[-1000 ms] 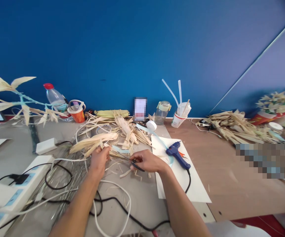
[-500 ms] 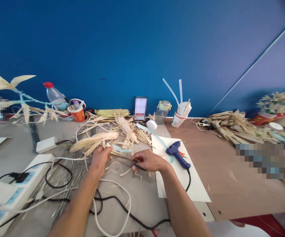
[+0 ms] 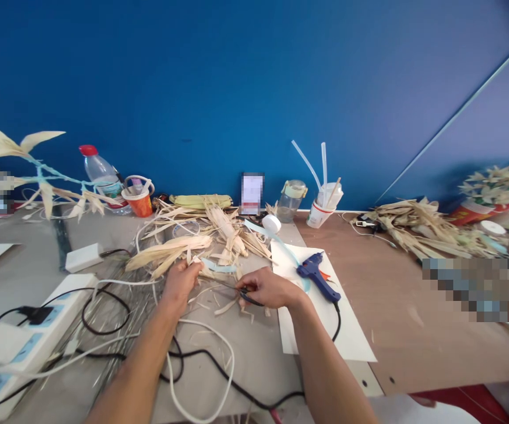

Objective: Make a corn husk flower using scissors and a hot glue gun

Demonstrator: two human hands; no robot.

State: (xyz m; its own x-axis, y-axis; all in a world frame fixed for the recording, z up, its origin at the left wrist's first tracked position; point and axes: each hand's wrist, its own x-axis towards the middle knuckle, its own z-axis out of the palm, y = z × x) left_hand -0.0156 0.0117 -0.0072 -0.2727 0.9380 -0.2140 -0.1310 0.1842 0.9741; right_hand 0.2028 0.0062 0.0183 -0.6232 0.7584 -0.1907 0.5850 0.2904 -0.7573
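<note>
Edged slightly rightward, the left hand (image 3: 181, 284) pinches a husk piece (image 3: 195, 259); right hand (image 3: 265, 288), beside it, grips scissors (image 3: 251, 299). Best kept steady.

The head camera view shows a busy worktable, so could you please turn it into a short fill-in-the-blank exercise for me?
1. The black-handled scissors are held in the person's own ____ hand.
2. The main colour of the glue gun lying on the white sheet is ____.
3. The cap of the clear bottle is ____ in colour.
4. The number of clear tubes sticking up from the white cup is ____.

Missing words: right; blue; red; two.
</note>
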